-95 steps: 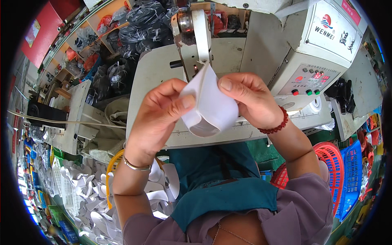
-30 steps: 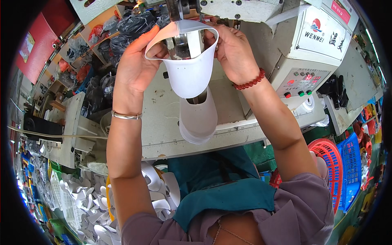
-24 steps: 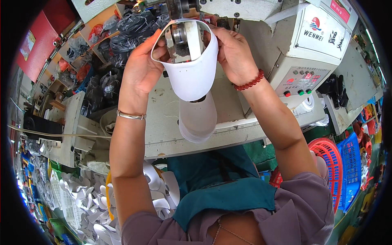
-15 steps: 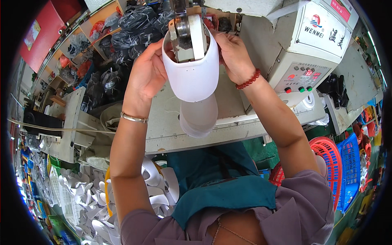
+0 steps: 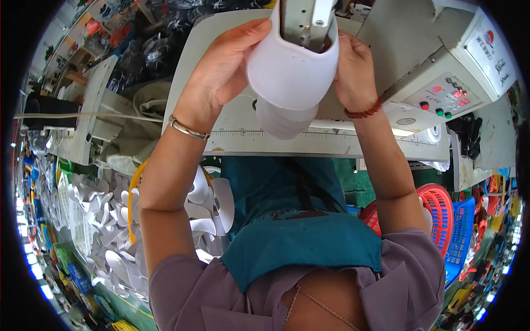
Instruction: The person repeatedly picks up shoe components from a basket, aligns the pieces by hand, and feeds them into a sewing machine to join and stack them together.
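Observation:
A white, rounded shoe upper (image 5: pixel 292 71) hangs with its curved toe toward me, around the lower end of the metal machine head (image 5: pixel 302 22). My left hand (image 5: pixel 223 66) grips its left edge, thumb along the rim and the other fingers partly behind it. On the other edge my right hand (image 5: pixel 354 71) is closed, its fingertips hidden behind the piece. Below the upper hangs a second white, translucent-looking curved part (image 5: pixel 287 121), over the machine table; whether the two are joined I cannot tell.
A machine housing with a control panel (image 5: pixel 447 96) stands at the right of the pale table (image 5: pixel 243 144), whose front edge bears a ruler. Many white curved pieces (image 5: pixel 113 220) fill a container at lower left. Red (image 5: pixel 439 212) and blue baskets (image 5: pixel 461 237) stand at lower right.
The view has shifted, so the machine, table and hands sit higher and further right in the picture. Both hands keep hold of the white upper.

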{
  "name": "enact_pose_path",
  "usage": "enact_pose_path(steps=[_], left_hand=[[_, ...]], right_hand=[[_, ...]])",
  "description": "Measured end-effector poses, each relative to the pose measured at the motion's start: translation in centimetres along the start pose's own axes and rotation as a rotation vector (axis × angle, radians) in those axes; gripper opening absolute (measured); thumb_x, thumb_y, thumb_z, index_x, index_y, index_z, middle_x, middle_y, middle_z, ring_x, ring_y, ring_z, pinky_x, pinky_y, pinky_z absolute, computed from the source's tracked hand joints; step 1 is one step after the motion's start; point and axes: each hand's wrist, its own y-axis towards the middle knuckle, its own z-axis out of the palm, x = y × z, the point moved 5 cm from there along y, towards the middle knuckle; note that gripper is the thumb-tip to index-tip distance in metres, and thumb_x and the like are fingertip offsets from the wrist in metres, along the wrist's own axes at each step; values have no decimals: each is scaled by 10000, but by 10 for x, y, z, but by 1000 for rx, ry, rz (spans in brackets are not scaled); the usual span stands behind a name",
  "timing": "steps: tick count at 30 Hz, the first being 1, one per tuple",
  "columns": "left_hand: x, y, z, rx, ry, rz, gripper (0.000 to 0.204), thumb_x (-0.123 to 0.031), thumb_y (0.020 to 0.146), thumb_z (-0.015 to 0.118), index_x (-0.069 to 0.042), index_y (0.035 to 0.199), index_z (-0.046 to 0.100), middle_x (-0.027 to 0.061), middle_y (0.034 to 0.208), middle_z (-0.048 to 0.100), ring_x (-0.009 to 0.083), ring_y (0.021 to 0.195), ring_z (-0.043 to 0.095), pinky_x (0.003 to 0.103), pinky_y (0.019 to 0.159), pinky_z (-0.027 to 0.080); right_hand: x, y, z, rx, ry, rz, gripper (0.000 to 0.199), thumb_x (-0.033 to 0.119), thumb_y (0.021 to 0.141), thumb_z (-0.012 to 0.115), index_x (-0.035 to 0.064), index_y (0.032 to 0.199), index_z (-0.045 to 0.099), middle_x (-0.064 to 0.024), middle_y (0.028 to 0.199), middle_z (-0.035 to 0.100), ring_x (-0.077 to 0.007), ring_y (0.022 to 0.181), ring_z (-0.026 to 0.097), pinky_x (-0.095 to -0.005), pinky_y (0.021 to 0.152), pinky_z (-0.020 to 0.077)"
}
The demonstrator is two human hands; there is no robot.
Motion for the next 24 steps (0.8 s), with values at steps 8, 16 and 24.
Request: enact_pose_path(steps=[8, 16, 24], left_hand=[[23, -8, -33, -123, 418, 62, 341, -207, 880, 583, -56, 1182, 535, 15, 801, 600, 77, 682, 511, 203, 656, 419], [6, -152, -96, -484, 987, -64, 155, -133, 835, 570, 4, 852, 642, -6, 626, 528, 48, 601, 460, 215, 570, 383], [77, -259, -169, -973, 1690, -542, 382, -428, 728, 663, -46, 736, 666, 102, 697, 646, 242, 674, 629, 334, 611, 472]], right_hand=[[-25, 22, -14, 13, -389, -384, 353, 282, 919, 531, -11, 735, 596, 36, 588, 499, -43, 528, 360, -231, 457, 327], [-46, -38, -28, 74, -197, -111, 161, 170, 911, 538, 14, 936, 571, 22, 667, 521, -26, 548, 433, -194, 447, 333], [-63, -95, -28, 153, -149, -251, 133, -8, 888, 512, -10, 1020, 521, 7, 775, 525, -27, 654, 450, -162, 592, 360]])
